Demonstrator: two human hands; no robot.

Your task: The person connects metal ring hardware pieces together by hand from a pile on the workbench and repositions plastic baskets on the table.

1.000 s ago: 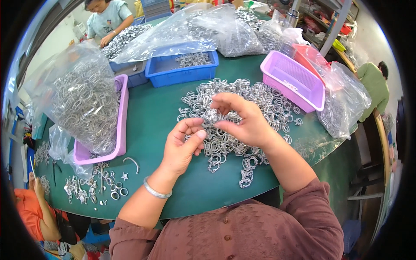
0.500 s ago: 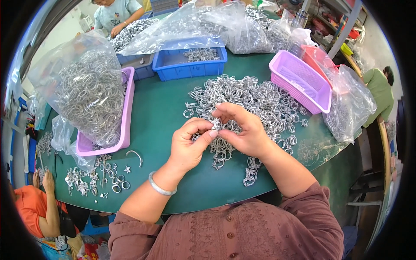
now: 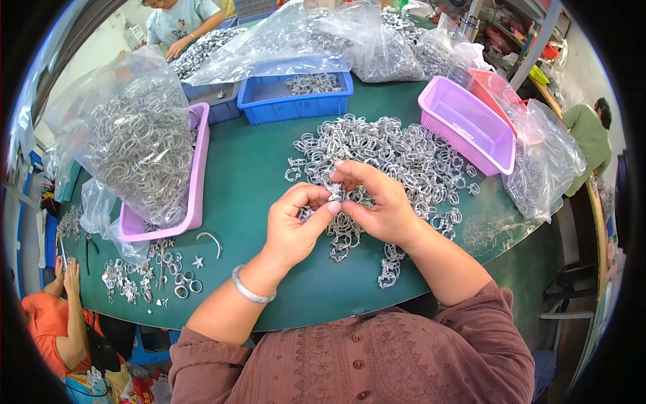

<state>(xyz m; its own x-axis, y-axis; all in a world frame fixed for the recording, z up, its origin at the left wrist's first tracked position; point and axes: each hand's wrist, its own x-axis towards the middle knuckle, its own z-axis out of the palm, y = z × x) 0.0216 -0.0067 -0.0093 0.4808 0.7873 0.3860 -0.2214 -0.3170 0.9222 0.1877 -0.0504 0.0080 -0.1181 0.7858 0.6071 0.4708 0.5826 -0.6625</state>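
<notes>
A small silver-coloured metal piece (image 3: 336, 193) is pinched between the fingertips of both my hands, over the near left edge of a heap. My left hand (image 3: 291, 225) has its thumb and index finger closed on it from the left. From the right, my right hand (image 3: 382, 205) curls its thumb and fingers round the same piece. Its exact shape is partly hidden by the fingertips. Beneath and behind lies the heap of silver-coloured, ring-like metal pieces (image 3: 410, 151), some linked or tangled, with a small cluster (image 3: 390, 266) trailing toward the table's front edge.
On the green table (image 3: 249, 168), a purple basket (image 3: 195, 209) at left holds a bag of metal pieces (image 3: 138, 148). Loose rings and stars (image 3: 182, 279) lie nearer. A blue bin (image 3: 296, 111), a purple basket (image 3: 464, 124) and filled bags (image 3: 383, 57) stand farther back. Co-workers sit around.
My hands hold almost the same pose, with the piece still between the fingertips. At far left, the co-worker in orange has shifted their hands and arms slightly.
</notes>
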